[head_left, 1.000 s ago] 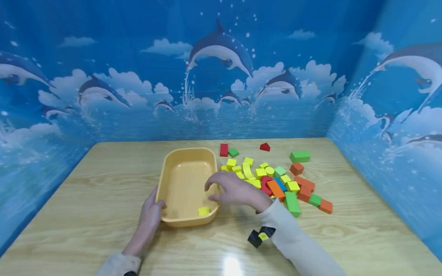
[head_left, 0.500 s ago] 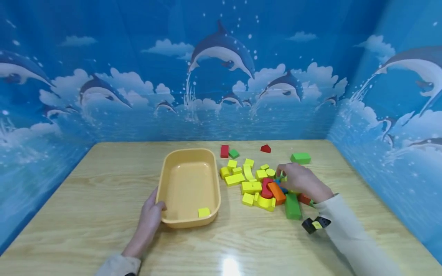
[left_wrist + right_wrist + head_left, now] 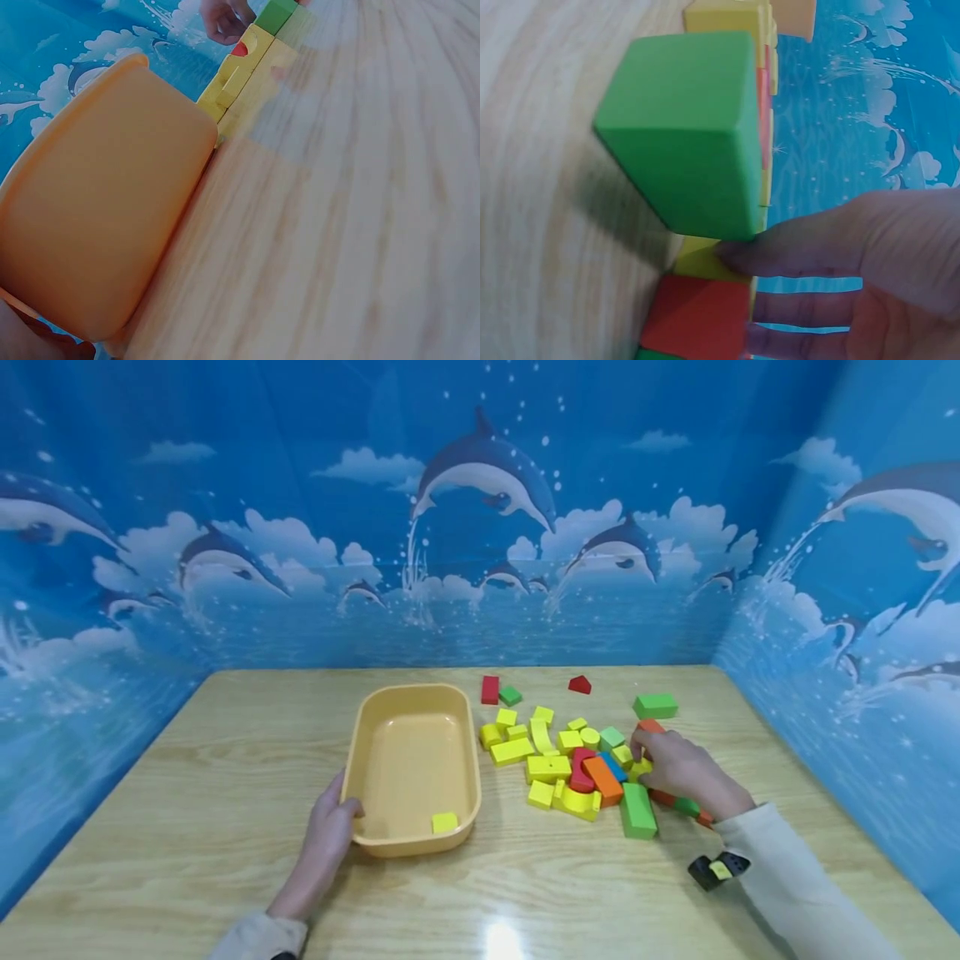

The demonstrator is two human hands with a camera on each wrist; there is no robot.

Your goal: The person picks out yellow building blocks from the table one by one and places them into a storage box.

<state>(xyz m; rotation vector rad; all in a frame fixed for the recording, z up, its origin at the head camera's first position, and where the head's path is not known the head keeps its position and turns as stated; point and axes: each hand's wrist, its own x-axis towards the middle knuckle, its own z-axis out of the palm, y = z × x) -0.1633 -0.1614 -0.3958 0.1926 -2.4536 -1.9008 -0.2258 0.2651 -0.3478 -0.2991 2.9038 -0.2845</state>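
right hand has thumb n fingers round a yellow block, pinching it at the right end of the pile; the block sits low among its neighbors, tbl level afaict. right-wrist view has the thumb tip on the block, other fingers on the far side; how firm the squeeze is, can't tell. left hand grips the tray by its near left side, thumb over the rim, fingers outside. tray stands upright on the tbl, left of the pile, w/ one yellow cube in its near right corner.

just on the near side of the pinched block: a long green block; whether they touch, can't tell. a red block sits rt beside it, part of a row running under the right hand. orange-red block just beyond the fingers.

left of the hand, the rest of the pile: orange block, blue block, red arch close together, then yellow pieces spread toward the tray, incl. a yellow arch at the near edge. farther back, apart: red brick w/ small green block, red wedge, green brick. bg = blue dolphin curtain round the wood tbl.
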